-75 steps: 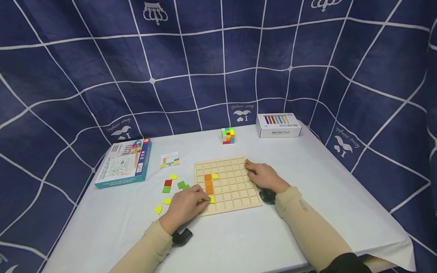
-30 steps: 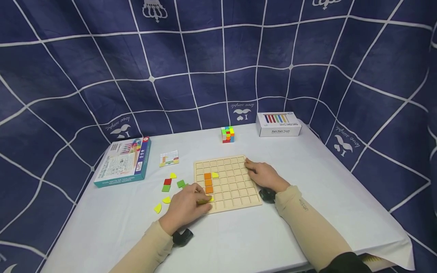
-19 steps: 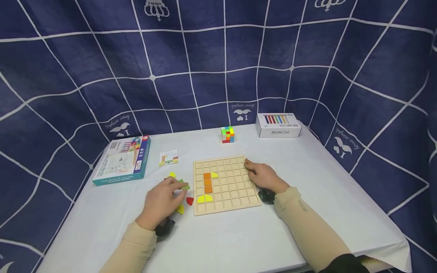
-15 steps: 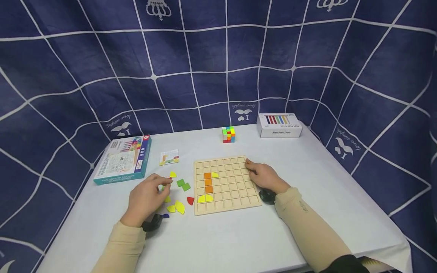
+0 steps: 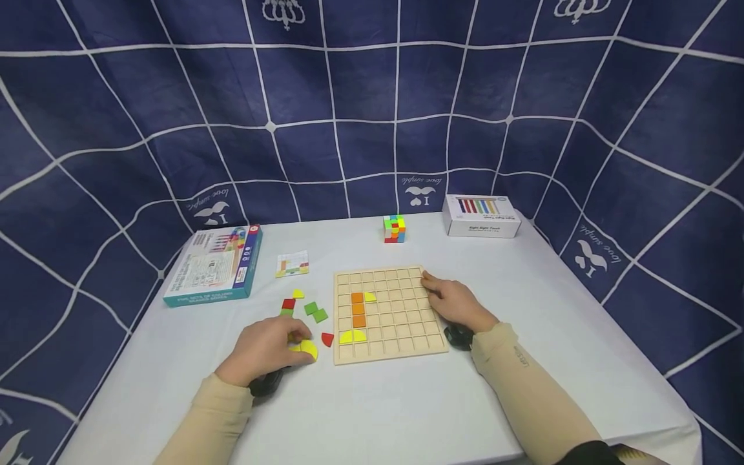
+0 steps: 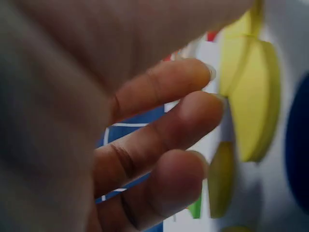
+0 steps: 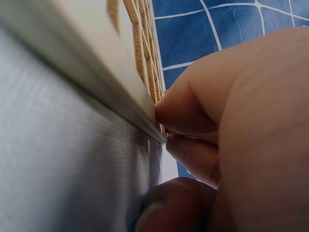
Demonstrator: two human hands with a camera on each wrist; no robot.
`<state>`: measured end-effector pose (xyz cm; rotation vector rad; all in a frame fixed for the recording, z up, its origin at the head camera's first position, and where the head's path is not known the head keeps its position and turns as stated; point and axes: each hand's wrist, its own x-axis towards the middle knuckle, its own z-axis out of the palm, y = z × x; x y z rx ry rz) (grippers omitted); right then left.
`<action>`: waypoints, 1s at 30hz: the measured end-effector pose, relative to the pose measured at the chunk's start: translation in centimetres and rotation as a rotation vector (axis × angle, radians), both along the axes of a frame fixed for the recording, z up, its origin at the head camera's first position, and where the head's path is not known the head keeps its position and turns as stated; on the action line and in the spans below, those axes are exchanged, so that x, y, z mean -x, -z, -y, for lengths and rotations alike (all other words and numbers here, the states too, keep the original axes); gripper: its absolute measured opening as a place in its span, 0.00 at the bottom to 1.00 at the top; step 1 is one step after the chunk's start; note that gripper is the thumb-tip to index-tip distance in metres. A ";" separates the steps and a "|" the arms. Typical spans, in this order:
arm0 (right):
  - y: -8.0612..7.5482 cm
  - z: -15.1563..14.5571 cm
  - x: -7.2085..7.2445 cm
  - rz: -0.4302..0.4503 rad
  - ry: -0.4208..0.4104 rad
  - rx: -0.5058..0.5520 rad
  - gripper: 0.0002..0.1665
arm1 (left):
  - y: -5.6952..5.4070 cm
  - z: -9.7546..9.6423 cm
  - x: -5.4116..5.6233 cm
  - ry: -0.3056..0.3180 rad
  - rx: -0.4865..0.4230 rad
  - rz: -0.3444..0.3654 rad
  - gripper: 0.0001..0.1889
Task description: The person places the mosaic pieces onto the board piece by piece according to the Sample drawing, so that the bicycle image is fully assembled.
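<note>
My left hand (image 5: pixel 261 349) is over loose yellow pieces (image 5: pixel 309 349) left of the wooden grid board (image 5: pixel 401 329). Its thumb touches their near edge, and a gap shows between thumb and forefinger. In the left wrist view the other fingers (image 6: pixel 193 116) curve loosely beside the yellow pieces (image 6: pixel 256 96). My right hand (image 5: pixel 456 303) holds the board's right edge near its far corner; in the right wrist view the fingertips (image 7: pixel 174 113) pinch the rim. On the board lie a column of orange squares (image 5: pixel 358 309), a yellow quarter-round (image 5: pixel 370 297) and a yellow pair (image 5: pixel 352 336).
Loose green squares (image 5: pixel 316 312), a red square (image 5: pixel 288 303), a red quarter-round (image 5: pixel 328 339) and a yellow piece (image 5: pixel 298 294) lie nearby. Behind are a pattern card (image 5: pixel 292 263), a puzzle cube (image 5: pixel 394 229), a teal-edged box (image 5: pixel 212 265) and a white box (image 5: pixel 481 217).
My left hand has let go of the yellow piece on the board, moved left over the loose pieces, then come down onto yellow ones. My right hand has stayed at the board's edge.
</note>
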<state>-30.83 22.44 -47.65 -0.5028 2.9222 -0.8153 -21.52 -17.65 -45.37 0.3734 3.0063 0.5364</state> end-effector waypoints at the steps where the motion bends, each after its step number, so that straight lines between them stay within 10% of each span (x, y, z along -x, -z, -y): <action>1: 0.0 0.0 0.0 0.001 0.002 0.002 0.30 | 0.2 -0.1 0.1 0.000 0.011 -0.011 0.17; 30: 0.0 -0.1 0.0 0.010 -0.006 0.004 0.30 | 0.6 0.2 0.3 -0.014 0.008 -0.114 0.16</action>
